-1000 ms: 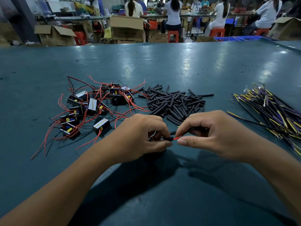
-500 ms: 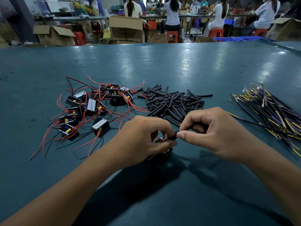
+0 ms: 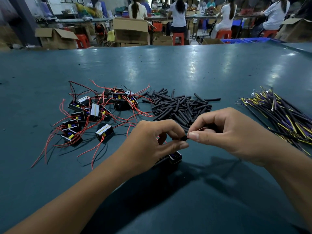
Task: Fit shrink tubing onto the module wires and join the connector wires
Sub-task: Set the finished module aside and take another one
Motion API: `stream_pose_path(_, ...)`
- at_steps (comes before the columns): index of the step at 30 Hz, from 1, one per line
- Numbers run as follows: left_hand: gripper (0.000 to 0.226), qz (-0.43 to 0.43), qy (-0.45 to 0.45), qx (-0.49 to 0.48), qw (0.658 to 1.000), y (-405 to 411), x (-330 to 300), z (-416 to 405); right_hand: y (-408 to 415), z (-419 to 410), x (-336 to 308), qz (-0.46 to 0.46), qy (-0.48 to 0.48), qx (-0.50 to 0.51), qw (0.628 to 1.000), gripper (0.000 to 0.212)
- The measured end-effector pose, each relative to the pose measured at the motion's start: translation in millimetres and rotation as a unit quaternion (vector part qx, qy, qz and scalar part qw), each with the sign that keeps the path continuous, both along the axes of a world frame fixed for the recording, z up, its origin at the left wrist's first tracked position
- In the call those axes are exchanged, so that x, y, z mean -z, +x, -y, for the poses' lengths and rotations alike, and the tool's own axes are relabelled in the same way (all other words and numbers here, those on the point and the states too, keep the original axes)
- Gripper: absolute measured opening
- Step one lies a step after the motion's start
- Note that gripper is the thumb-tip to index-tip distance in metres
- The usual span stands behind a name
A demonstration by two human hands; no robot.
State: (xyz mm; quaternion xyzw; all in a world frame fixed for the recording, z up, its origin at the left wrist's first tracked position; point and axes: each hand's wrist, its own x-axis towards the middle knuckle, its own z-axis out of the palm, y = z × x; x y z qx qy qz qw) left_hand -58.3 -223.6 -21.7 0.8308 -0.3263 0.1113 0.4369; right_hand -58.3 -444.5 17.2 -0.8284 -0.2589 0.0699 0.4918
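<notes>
Black tube pinched between my left hand and right hand fingertips; I'd keep red wire straight, feed slowly.

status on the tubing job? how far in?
Early. Done: nothing visibly finished set aside. In hand: left hand and right hand pinch one black tube piece at a red wire, module beneath. Left: module pile, tubing pile, connector wires untouched.
</notes>
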Motion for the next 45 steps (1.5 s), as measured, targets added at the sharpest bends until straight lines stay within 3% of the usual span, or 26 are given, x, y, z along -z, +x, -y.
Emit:
stream_pose_path(4,0.012,-0.018,0.003,0.002,1.0,-1,0,0,-1,0,-2,-0.007,-0.006,0.005,1.0,0.009)
stream_pose_path(13,0.009,-0.061,0.059,0.011,0.996,-5,-2,3,0,2,-2,-0.007,0.001,0.04,0.999,0.014)
stream_pose_path(25,0.011,-0.001,0.037,-0.014,0.999,-4,-3,5,1,2,-1,0.0,-0.001,0.002,1.0,0.005)
stream_pose_path(31,0.016,0.015,0.03,-0.021,0.999,-5,-5,7,2,1,2,-0.026,0.013,-0.001,1.0,0.02)
stream_pose_path(37,0.014,0.036,-0.002,-0.045,0.998,-7,-4,9,0,-3,1,-0.037,0.02,0.009,0.999,0.008)
stream_pose_path(45,0.018,0.109,-0.008,-0.059,0.992,-9,-9,14,-1,-6,2,-0.059,0.045,0.005,0.997,0.016)
